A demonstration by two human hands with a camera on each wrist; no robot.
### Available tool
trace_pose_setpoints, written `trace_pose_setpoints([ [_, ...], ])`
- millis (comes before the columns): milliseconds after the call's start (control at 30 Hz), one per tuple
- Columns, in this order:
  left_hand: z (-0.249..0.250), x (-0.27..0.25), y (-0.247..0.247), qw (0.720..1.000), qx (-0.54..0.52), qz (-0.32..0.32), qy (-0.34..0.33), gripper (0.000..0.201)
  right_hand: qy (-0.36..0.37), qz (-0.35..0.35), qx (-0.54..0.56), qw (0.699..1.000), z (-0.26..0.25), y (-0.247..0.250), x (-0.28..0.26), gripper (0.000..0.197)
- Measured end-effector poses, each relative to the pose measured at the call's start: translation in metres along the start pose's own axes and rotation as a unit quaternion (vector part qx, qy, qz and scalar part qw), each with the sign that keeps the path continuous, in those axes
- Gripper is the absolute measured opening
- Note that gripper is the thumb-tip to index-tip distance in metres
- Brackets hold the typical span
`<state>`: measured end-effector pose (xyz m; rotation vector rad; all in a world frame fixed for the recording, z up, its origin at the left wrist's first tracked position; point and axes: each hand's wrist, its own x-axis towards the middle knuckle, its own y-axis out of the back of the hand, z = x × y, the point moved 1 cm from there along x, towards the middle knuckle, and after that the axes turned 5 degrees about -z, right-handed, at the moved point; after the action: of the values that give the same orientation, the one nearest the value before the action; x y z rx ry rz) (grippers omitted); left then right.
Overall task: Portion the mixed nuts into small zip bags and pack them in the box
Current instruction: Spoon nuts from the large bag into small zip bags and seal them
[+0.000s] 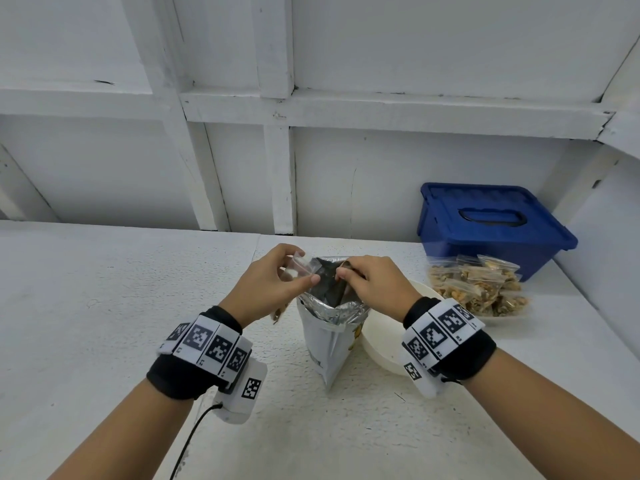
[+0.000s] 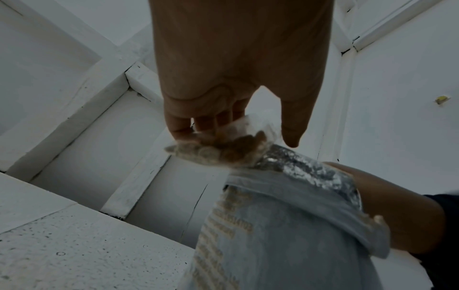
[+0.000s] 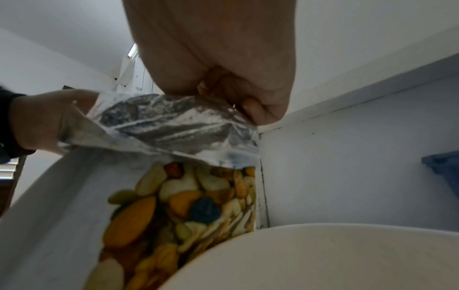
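I judge the job well along: the blue box sits lidded on the tabletop, filled zip bags piled unpacked beside it. My left hand pinches a part-filled small bag beside the nut pouch; my right hand curls around something inside its mouth. Only the right wrist view shows the pouch's nuts.

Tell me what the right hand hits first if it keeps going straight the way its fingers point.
Probably the mixed nuts inside the foil pouch: the right hand curls down into its open mouth. How far down they lie is unclear.
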<state>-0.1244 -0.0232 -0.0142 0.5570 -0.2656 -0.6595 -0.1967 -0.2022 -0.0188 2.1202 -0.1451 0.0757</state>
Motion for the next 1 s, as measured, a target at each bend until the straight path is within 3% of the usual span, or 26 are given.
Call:
trace_pose_setpoints([
  [333, 0.001, -0.003, 0.000, 1.000, 0.003, -0.003, -0.003, 0.039, -0.056, 0.074, 0.142, 0.985, 0.004, 0.015, -0.003, 0.026],
  [667, 0.003, -0.003, 0.004, 1.000, 0.013, -0.022, -0.007, 0.038, -0.160, 0.167, 0.297, 0.926, 0.026, 0.033, -0.007, 0.029],
  [1000, 0.015, -0.004, 0.015, 0.990, 0.119, -0.061, -0.041, 0.051, -0.171, 0.232, 0.308, 0.906, 0.034, 0.049, -0.014, 0.027],
])
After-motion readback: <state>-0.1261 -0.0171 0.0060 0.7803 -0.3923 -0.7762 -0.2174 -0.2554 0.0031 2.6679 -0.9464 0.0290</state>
